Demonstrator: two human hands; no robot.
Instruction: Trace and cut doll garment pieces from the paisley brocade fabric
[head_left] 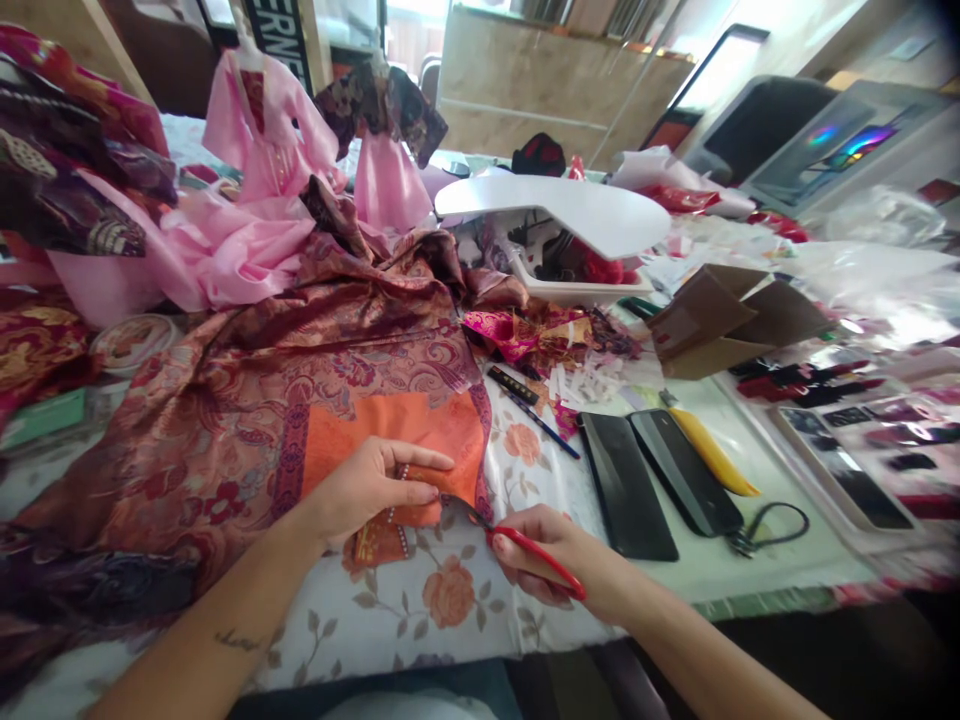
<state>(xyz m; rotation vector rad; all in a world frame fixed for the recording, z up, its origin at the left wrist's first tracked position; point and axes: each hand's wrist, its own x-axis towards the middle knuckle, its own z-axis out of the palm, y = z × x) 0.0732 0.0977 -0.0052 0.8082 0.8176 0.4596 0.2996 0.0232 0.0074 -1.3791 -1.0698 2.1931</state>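
Watching through the head camera, I take the orange cloth (420,425) as my landmark. It lies on patterned brocade (232,425) across the desk (712,540), its near part under the left hand (375,485), whose thumb and fingers are pinched together on it. Beaded trim shows between those fingers and again on the patterned flap (381,542) just below them. Near the cloth's right corner on my side, the right hand (536,555) grips red-handled scissors (551,565), blades pointing toward the left fingertips; I can't tell whether they touch fabric. Right of the cloth are a slim blue stick (551,433) and, farther, dark flat cases (628,490). Beyond it stand pink dresses (281,140).
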